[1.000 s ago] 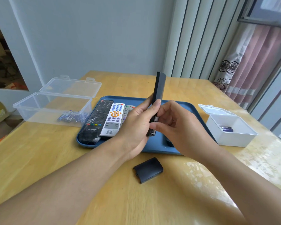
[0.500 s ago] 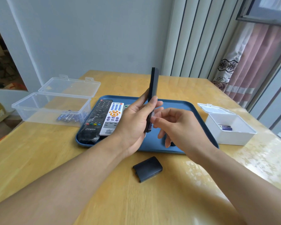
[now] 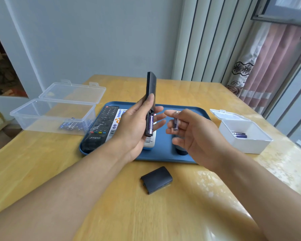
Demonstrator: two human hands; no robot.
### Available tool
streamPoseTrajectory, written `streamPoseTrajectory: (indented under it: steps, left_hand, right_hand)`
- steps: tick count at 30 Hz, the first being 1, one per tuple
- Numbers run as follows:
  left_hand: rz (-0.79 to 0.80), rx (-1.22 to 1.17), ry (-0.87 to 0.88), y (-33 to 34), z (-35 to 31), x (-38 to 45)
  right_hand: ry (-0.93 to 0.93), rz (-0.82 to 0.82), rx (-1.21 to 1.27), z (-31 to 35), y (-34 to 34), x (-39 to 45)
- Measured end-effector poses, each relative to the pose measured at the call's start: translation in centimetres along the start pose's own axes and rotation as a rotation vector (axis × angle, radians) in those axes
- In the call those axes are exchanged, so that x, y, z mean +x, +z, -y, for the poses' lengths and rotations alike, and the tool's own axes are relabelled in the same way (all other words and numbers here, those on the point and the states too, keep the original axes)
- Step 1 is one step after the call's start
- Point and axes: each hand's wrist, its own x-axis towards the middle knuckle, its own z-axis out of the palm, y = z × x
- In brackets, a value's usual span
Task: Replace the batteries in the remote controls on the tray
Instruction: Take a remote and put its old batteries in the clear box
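Over wooden table, right hand pinching battery.

Upright black remote, compartment open, one purple battery inside

Your light wooden table directly carries a blue rectangular plastic tray, a clear lidded plastic box, a white open plastic box, and a black battery cover.
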Motion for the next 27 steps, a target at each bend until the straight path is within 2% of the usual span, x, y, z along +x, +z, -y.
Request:
streamPoseTrajectory:
  steps: [3, 6, 8, 12, 14, 22, 27]
  left_hand:
    - [-0.045, -0.023, -0.06, 0.0, -0.5, 0.0]
    - [-0.017, -0.02, -0.153, -0.1, -0.8, -0.1]
    - [0.034, 0.019, -0.205, -0.1, -0.8, -0.2]
    - [0.109, 0.044, -0.287, -0.1, -0.9, -0.6]
    - [0.124, 0.087, -0.323, -0.2, -1.0, -0.6]
    - [0.182, 0.07, -0.31, 0.3, -1.2, -1.1]
    - [0.105, 0.134, -0.252, 0.2, -0.5, -0.6]
  right_hand:
    - [0.07, 0.06, 0.05, -0.2, -0.2, 0.2]
    - [0.014, 0.085, -0.179, -0.4, -0.2, 0.1]
    - [-0.074, 0.089, -0.311, -0.6, -0.1, 0.0]
    - [-0.515, 0.092, -0.767, -1.6, 0.0, -0.2]
    - [-0.648, 0.059, -0.931, -2.1, -0.3, 0.0]
    - [-0.824, 0.052, -1.019, -2.1, -1.1, 0.5]
    - [-0.978, -0.022, -1.214, -2.3, -0.6, 0.2]
